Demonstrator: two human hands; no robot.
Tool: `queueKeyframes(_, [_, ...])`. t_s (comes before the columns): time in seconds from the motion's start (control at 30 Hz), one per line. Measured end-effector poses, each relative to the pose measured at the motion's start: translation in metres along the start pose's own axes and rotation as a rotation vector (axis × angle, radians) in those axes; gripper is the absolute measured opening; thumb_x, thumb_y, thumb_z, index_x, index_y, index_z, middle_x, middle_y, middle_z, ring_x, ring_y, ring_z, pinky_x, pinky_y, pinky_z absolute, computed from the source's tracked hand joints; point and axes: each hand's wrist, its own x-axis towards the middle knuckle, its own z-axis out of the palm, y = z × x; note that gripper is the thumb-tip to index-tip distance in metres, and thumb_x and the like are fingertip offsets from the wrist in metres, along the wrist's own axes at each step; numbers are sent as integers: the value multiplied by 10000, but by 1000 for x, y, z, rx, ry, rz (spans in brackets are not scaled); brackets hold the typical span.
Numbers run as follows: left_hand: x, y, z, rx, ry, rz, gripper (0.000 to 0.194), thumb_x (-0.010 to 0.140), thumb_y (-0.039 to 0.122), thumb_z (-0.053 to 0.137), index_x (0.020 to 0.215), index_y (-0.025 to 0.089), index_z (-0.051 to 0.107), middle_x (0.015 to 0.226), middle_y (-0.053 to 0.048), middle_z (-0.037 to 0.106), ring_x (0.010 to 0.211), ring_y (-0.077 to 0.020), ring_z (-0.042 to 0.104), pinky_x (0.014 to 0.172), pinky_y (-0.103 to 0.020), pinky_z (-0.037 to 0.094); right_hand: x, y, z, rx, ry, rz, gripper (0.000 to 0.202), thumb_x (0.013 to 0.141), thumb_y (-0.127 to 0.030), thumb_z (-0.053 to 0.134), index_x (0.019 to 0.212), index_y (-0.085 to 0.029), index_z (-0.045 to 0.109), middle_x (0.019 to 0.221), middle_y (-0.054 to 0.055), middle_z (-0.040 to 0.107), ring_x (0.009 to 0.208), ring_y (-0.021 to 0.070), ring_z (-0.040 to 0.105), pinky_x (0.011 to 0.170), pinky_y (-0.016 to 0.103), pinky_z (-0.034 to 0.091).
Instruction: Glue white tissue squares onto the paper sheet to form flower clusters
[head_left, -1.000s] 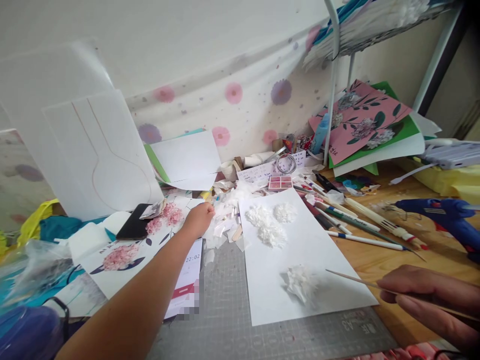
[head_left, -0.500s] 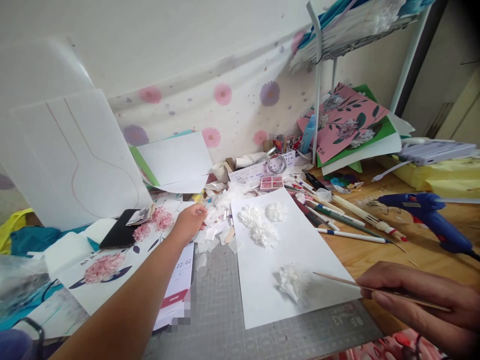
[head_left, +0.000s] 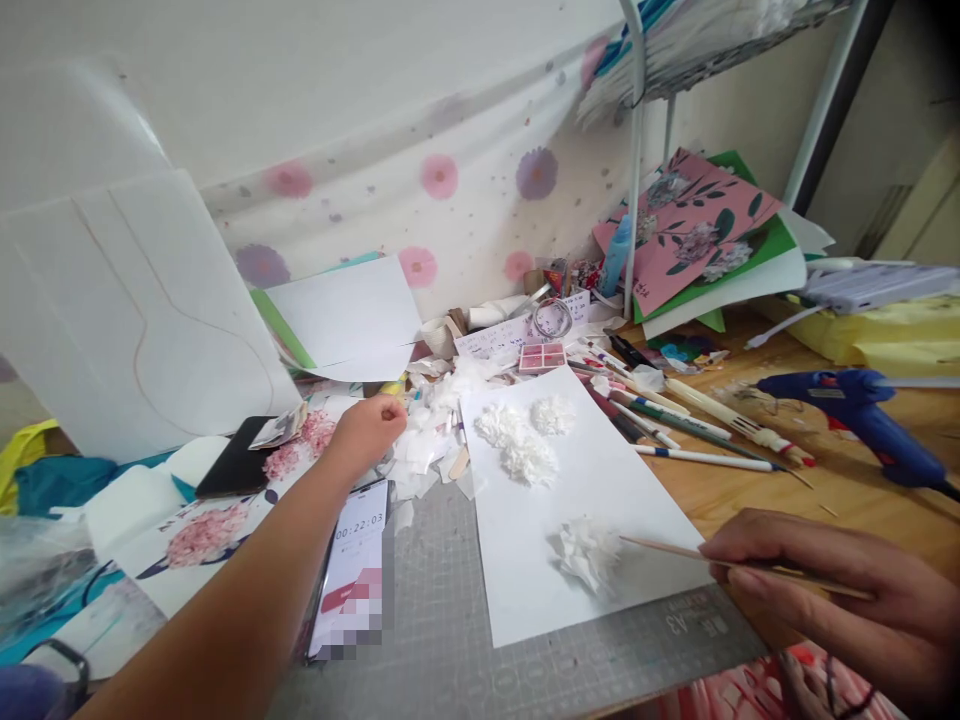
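My right hand point(head_left: 817, 590) pinches a thin wooden stick point(head_left: 664, 547), its tip pointing left at a white ruffled paper flower point(head_left: 587, 553). That flower lies on a white sheet point(head_left: 517, 590), with several more white ruffled clusters point(head_left: 525, 455) further up the same sheet. At the left, my left hand point(head_left: 373, 430) is closed, fingertips curled together beside a heap of white paper scraps point(head_left: 435, 420). Whatever its fingers may hold is too small to make out. Under the sheet lies a grey cutting mat point(head_left: 427, 620).
A phone point(head_left: 352, 560) showing a timer lies beneath my left forearm. Pens and brushes point(head_left: 675, 425) are strewn right of the sheet, near a blue glue gun point(head_left: 862, 420). White boards point(head_left: 142, 320) lean on the wall. A metal rack point(head_left: 634, 180) stands behind.
My left hand has shifted slightly left and its fingers have curled in more. The right hand, with the stick, has moved a little left and up. The view has tilted slightly.
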Motion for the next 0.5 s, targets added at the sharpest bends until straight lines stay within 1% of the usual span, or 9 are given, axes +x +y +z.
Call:
queueKeyframes(0.1, [-23, 35, 4, -112, -72, 90, 90, 726, 273, 524, 717, 195, 568, 626, 35, 543, 578, -127, 493, 513, -227, 343, 3, -7, -2, -7, -62, 41, 234, 827, -435, 539, 845, -248, 679, 843, 43, 679, 791, 217, 635, 686, 311, 519])
queueKeyframes(0.13, [-33, 48, 6, -172, -116, 130, 105, 742, 293, 521, 729, 197, 560, 632, 35, 536, 572, -120, 485, 512, -223, 344, 5, -9, -3, -5, -89, 46, 228, 833, -416, 537, 843, -235, 675, 836, 39, 676, 788, 206, 630, 691, 302, 506])
queueKeyframes(0.17, [-43, 61, 8, -307, -193, 173, 111, 753, 299, 531, 738, 192, 558, 625, 31, 522, 563, -119, 471, 507, -225, 337, 6, -11, -3, 3, -116, 43, 226, 842, -395, 528, 845, -220, 671, 824, 38, 673, 779, 197, 626, 685, 291, 496])
queueKeyframes(0.23, [-63, 85, 14, -396, -291, 214, 119, 769, 311, 541, 738, 197, 550, 633, 38, 524, 570, -110, 473, 520, -215, 351, 9, -14, -2, 16, -156, 32, 214, 858, -343, 510, 853, -196, 665, 813, 39, 668, 769, 181, 619, 677, 277, 479])
queueKeyframes(0.27, [-72, 94, 19, -483, -345, 224, 111, 775, 301, 552, 738, 197, 552, 644, 42, 530, 585, -105, 476, 540, -210, 360, 10, -15, -2, 18, -169, 27, 202, 862, -315, 506, 857, -189, 663, 815, 39, 667, 769, 175, 615, 679, 272, 474])
queueKeyframes(0.33, [-86, 107, 32, -628, -453, 208, 103, 783, 293, 572, 746, 199, 557, 660, 45, 536, 613, -100, 481, 568, -205, 374, 11, -17, 0, 13, -190, 25, 175, 860, -259, 505, 860, -181, 662, 825, 39, 666, 777, 166, 610, 692, 266, 465])
queueKeyframes(0.4, [-95, 114, 46, -736, -546, 157, 100, 782, 286, 590, 754, 194, 564, 659, 46, 534, 616, -94, 477, 565, -198, 369, 12, -17, 3, 5, -205, 33, 159, 851, -213, 510, 873, -176, 663, 832, 35, 663, 782, 155, 604, 696, 255, 457])
queueKeyframes(0.5, [-102, 119, 66, -811, -611, 57, 103, 753, 260, 619, 734, 175, 565, 636, 44, 537, 589, -85, 473, 539, -191, 354, 12, -18, 6, 1, -229, 43, 158, 845, -169, 512, 892, -170, 662, 827, 28, 650, 776, 135, 592, 693, 233, 444])
